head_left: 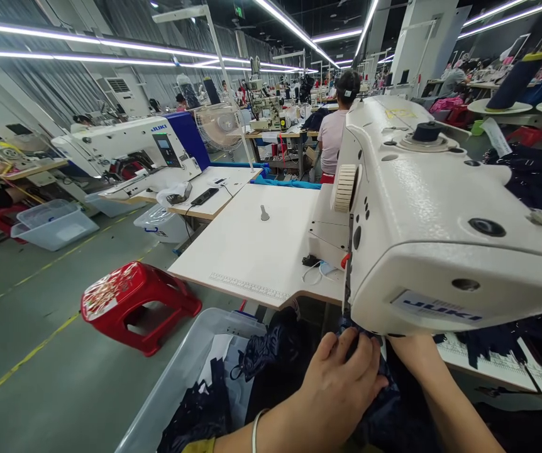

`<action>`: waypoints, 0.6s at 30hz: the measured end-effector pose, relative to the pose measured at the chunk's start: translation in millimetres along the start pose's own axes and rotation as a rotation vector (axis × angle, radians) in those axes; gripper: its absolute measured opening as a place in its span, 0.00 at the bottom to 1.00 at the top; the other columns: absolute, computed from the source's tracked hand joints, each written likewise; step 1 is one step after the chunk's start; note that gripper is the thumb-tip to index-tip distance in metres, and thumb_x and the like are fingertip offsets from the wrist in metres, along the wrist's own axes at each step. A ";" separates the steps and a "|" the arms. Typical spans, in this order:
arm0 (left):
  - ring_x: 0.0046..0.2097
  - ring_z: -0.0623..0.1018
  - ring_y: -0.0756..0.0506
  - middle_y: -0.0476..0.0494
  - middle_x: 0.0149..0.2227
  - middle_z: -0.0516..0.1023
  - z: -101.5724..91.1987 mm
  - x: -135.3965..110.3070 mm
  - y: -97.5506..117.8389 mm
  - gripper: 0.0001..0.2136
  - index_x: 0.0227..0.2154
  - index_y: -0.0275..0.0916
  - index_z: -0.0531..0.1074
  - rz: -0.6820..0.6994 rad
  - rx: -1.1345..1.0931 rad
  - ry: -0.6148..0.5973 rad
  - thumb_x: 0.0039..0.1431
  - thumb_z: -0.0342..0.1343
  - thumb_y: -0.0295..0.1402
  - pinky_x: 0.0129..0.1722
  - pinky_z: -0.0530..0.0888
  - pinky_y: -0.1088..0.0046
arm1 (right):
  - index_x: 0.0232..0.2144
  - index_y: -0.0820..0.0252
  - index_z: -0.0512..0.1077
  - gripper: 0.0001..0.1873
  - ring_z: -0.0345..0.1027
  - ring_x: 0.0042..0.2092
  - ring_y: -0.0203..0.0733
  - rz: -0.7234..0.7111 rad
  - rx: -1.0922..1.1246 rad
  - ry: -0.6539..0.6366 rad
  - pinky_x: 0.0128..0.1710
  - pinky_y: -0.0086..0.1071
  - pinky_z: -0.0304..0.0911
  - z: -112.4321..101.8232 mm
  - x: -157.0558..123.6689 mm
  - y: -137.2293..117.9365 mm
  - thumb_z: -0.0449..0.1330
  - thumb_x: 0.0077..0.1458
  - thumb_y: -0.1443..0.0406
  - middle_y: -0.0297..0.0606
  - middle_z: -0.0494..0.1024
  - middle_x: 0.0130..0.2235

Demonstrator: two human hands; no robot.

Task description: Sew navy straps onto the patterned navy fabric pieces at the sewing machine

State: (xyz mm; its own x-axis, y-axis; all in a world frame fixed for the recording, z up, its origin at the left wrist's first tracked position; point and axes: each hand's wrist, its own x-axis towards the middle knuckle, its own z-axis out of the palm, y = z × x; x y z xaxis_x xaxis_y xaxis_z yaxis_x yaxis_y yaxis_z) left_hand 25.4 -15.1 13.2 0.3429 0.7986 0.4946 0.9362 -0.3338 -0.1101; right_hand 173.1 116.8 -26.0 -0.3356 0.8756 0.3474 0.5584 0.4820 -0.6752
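A white JUKI sewing machine (445,195) fills the right side, its head hanging over my hands. My left hand (344,384), with a bangle at the wrist, has its fingers curled on dark navy fabric (391,402) under the machine's near end. My right hand (407,352) reaches beneath the machine head beside the same fabric; its fingers are hidden, so I cannot tell their grip. Left of my hands, a clear plastic bin (183,358) holds more navy pieces (200,402), some with strips or cords.
The white machine table (252,239) carries a small grey metal piece (264,213). A red stool (134,302) stands on the floor to the left. Another JUKI machine (134,148) is beyond it. A person (333,135) sits ahead, facing away. Dark strips (488,343) lie at right.
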 end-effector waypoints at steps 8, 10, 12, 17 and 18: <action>0.55 0.67 0.45 0.47 0.56 0.70 1.2 4.7 -2.3 0.18 0.56 0.39 0.68 0.005 -0.013 0.009 0.71 0.44 0.41 0.54 0.59 0.66 | 0.26 0.55 0.76 0.11 0.74 0.41 0.58 -0.048 -0.098 0.034 0.41 0.47 0.70 4.8 3.7 3.4 0.54 0.53 0.63 0.44 0.80 0.27; 0.55 0.67 0.45 0.47 0.57 0.70 1.1 4.7 -2.1 0.18 0.57 0.39 0.68 0.005 -0.017 0.006 0.71 0.44 0.41 0.54 0.59 0.66 | 0.27 0.55 0.76 0.12 0.74 0.41 0.58 -0.053 -0.116 0.034 0.39 0.47 0.70 4.9 1.6 2.7 0.53 0.53 0.63 0.44 0.80 0.27; 0.55 0.67 0.45 0.48 0.58 0.69 0.9 4.4 -1.6 0.18 0.57 0.39 0.68 0.000 -0.022 -0.002 0.71 0.43 0.41 0.54 0.59 0.66 | 0.28 0.55 0.77 0.12 0.74 0.40 0.58 -0.056 -0.134 0.031 0.38 0.47 0.70 4.7 -0.7 2.1 0.53 0.53 0.64 0.44 0.80 0.27; 0.56 0.66 0.45 0.49 0.59 0.68 0.5 3.9 -0.2 0.19 0.58 0.39 0.67 -0.001 -0.018 -0.030 0.71 0.42 0.41 0.54 0.58 0.66 | 0.28 0.55 0.77 0.11 0.74 0.37 0.59 -0.056 -0.170 0.022 0.35 0.47 0.71 3.5 -3.5 2.0 0.54 0.51 0.64 0.45 0.78 0.24; 0.56 0.66 0.45 0.50 0.59 0.68 0.4 3.9 -0.1 0.19 0.58 0.39 0.66 -0.002 -0.015 -0.037 0.71 0.42 0.41 0.54 0.58 0.66 | 0.28 0.56 0.77 0.10 0.74 0.37 0.59 -0.056 -0.175 0.020 0.35 0.48 0.71 3.3 -3.6 2.0 0.55 0.51 0.64 0.45 0.78 0.23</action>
State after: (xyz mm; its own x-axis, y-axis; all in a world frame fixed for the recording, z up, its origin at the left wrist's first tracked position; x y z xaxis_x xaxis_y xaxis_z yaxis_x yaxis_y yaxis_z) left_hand 26.7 -11.8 14.8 0.3434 0.8172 0.4628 0.9359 -0.3388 -0.0961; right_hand 172.9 114.5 -30.7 -0.3556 0.8467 0.3958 0.6634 0.5269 -0.5312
